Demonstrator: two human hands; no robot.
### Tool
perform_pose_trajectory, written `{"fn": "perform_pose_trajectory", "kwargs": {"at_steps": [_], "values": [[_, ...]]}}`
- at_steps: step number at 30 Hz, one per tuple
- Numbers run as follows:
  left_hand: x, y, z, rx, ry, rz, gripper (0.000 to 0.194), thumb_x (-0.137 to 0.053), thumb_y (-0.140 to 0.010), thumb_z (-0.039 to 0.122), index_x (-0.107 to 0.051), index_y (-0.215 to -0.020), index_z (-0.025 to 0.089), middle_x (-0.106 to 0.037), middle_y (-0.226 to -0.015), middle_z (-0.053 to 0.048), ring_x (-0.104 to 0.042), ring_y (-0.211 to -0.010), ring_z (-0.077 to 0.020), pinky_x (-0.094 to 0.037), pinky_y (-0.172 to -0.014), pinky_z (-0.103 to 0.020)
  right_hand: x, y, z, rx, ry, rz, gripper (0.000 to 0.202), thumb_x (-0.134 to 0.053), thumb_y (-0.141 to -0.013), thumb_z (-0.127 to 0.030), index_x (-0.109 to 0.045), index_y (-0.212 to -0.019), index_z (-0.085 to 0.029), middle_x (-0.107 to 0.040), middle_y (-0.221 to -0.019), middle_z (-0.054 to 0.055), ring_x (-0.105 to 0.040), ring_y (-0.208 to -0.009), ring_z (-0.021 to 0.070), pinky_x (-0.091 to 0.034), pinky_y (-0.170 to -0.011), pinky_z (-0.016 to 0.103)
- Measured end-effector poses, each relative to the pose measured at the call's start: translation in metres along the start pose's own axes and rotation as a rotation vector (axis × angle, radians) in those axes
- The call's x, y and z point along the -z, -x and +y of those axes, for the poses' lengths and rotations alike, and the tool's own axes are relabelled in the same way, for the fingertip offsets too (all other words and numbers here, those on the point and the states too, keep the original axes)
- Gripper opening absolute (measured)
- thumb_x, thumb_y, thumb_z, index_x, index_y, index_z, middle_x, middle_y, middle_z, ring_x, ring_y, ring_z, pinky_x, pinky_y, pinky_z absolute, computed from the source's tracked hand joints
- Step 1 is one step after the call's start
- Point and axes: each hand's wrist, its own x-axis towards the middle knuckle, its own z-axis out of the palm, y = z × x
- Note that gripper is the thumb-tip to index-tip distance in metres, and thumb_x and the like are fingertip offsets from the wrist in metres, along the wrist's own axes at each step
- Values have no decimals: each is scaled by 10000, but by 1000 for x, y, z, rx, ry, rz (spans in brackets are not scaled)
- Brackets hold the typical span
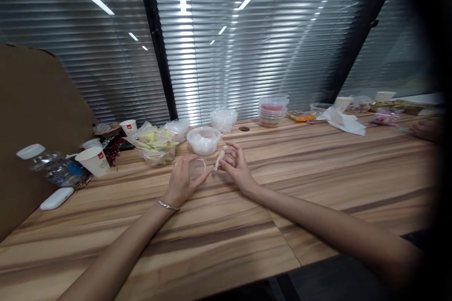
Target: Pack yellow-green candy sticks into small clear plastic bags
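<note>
My left hand [184, 178], with a silver bracelet at the wrist, has its fingers and thumb round a small clear round piece of plastic [198, 168] with a pale rim. Just to its right, my right hand [237, 165] pinches a short, narrow wrapped stick [220, 158], pale with purple near its upper end, held tilted above the table. Both hands are close together, near the middle of the table. Right behind them stands a clear round bowl [204, 141] with whitish, see-through contents.
Bags with yellow pieces [155, 146], paper cups [93, 162], a bottle [56, 169] and a white case [57, 198] are on the left. Stacked tubs [271, 112], an orange packet [301, 116] and tissue [344, 121] lie behind. Another person's hand [425, 129] is far right.
</note>
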Motion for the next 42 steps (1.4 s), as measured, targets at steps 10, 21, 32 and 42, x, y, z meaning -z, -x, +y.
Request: {"fn": "perform_pose_trajectory", "kwargs": {"at_steps": [10,21,32,42], "values": [[11,-24,20,988,1348,-159,384,-466,-855,468,-581,-1020,142,-616,-1070,-93,-631,-764,-158,-528,-751,-321,5,-8,9,-105,-126,65,444,-688,-683,-296,-405,-1025,-289,-538,-907,-32,-609,-752,125,-543,-755,380],[-4,-1,15,1166,1592,-288,406,-483,-851,477,-595,-1052,142,-635,-1002,-99,-630,-803,-177,-515,-789,-343,12,-14,20,-130,-194,152,385,-718,-661,-302,-424,-902,-242,-567,-851,-33,-598,-759,121,-550,-763,376],[-9,3,7,1168,1577,-414,471,-453,-855,500,-575,-1087,109,-566,-1176,-162,-623,-870,-204,-472,-869,-376,14,-16,24,-86,-163,163,331,-695,-701,-332,-431,-871,-228,-606,-813,-28,-641,-716,128,-528,-793,355],[-8,3,5,1159,1573,-445,501,-440,-870,473,-536,-1177,89,-570,-1165,-189,-618,-876,-219,-463,-862,-377,15,-16,24,-71,-76,153,293,-661,-732,-364,-446,-864,-214,-632,-753,-14,-639,-700,140,-504,-713,297]]}}
